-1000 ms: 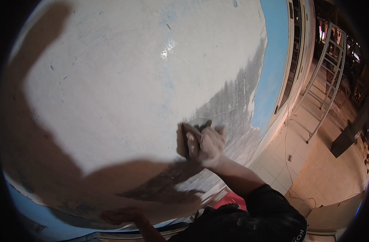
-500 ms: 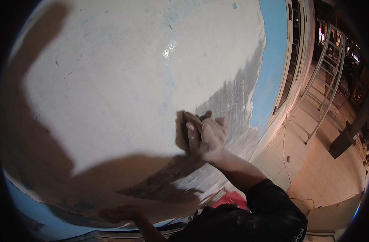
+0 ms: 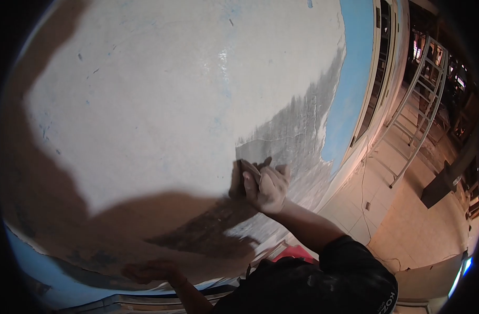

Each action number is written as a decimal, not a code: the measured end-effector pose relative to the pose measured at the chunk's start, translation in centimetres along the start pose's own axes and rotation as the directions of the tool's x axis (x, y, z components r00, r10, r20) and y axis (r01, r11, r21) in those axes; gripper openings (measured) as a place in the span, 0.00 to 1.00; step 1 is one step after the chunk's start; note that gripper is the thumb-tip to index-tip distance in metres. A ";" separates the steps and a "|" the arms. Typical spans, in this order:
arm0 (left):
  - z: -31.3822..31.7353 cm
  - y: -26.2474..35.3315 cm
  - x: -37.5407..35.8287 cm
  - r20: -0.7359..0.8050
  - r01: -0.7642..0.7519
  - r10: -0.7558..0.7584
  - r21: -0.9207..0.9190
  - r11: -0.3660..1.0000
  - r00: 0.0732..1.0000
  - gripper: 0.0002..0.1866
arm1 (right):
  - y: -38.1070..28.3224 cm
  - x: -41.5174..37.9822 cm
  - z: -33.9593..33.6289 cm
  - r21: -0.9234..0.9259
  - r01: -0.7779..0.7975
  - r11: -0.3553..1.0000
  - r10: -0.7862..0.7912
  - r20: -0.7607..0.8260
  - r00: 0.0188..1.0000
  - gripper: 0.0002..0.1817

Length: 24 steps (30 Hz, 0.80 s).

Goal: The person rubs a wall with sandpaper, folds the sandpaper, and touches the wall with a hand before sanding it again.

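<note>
A wide white-plastered wall (image 3: 161,104) fills most of my view, with a grey rough patch (image 3: 297,131) at its right edge and a blue painted strip (image 3: 354,68) beyond that. Pale floor tiles (image 3: 407,220) run off to the right, where a metal ladder frame (image 3: 422,99) leans. My right hand (image 3: 265,186) presses a sanding block (image 3: 239,180) flat against the wall, fingers (image 3: 250,183) curled shut around it. My left hand (image 3: 150,272) rests low on the wall in shadow, fingers spread, gripping nothing.
</note>
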<state>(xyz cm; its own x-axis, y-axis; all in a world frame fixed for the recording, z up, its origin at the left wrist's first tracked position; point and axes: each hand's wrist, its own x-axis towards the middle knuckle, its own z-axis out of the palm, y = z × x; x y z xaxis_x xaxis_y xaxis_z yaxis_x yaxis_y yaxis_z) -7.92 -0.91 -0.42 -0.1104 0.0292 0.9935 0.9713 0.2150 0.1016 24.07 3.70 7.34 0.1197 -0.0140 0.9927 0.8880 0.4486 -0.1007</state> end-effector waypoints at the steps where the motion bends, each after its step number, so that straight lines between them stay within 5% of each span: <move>1: -0.2 0.1 0.1 0.008 0.004 -0.004 0.007 1.000 1.000 0.28 | 0.1 -0.5 0.1 0.003 -0.006 1.000 0.006 0.006 1.000 0.17; 7: 0.1 -0.3 -0.4 -0.008 0.017 -0.017 -0.007 1.000 1.000 0.28 | 0.3 5.4 0.5 -0.041 0.040 0.998 -0.042 -0.058 0.997 0.15; 11: 0.3 -0.3 -0.3 -0.031 0.018 -0.019 -0.028 0.999 0.999 0.28 | 0.3 -0.4 0.5 -0.024 0.007 1.000 -0.007 -0.016 1.000 0.16; 17: 0.3 -0.8 -0.7 -0.005 0.020 -0.020 0.013 1.000 1.000 0.27 | 0.2 4.3 0.6 -0.116 -0.008 0.993 0.002 -0.048 0.999 0.17; 24: 0.5 -0.4 -0.6 -0.037 -0.007 0.008 0.006 1.000 0.999 0.27 | -0.2 -0.1 0.6 -0.022 -0.024 0.999 0.023 -0.053 0.998 0.16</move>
<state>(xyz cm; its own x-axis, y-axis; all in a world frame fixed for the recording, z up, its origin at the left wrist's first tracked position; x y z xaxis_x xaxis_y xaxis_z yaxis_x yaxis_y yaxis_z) -8.35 -0.56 -1.09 -0.0951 -0.0056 0.9955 0.9709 0.2202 0.0940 23.66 4.13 7.30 0.1629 -0.0510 0.9853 0.8945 0.4291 -0.1256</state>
